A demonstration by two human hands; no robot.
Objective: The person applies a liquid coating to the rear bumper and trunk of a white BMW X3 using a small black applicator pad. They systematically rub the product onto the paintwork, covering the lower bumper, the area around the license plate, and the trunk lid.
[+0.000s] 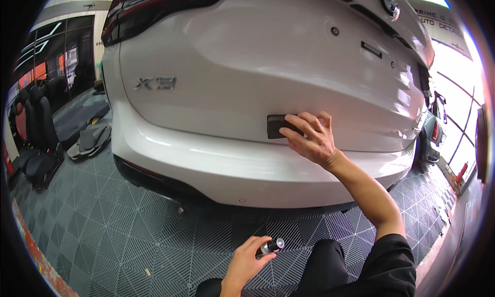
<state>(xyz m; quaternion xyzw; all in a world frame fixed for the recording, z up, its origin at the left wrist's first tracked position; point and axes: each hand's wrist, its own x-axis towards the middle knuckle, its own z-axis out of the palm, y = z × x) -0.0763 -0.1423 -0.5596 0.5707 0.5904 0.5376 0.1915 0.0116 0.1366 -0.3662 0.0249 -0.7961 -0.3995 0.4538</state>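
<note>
The rear of a white car fills the middle, with its tailgate (216, 86) above the bumper (221, 158). My right hand (312, 137) is closed on a black rectangular applicator pad (277, 127), pressed to the lower tailgate just above the bumper seam. Its face against the paint is hidden. Low in front of the bumper, my left hand (247, 261) wraps round a small black cylindrical bottle (271, 246). A pale round end of the bottle points up and to the right, away from the car.
Grey patterned tiles cover the floor (129, 230). Black car seats (38, 137) and grey mats (92, 141) are at the left, near dark glass doors. Another car (430, 137) stands at the right beside bright windows. My knee (325, 261) is close below the bumper.
</note>
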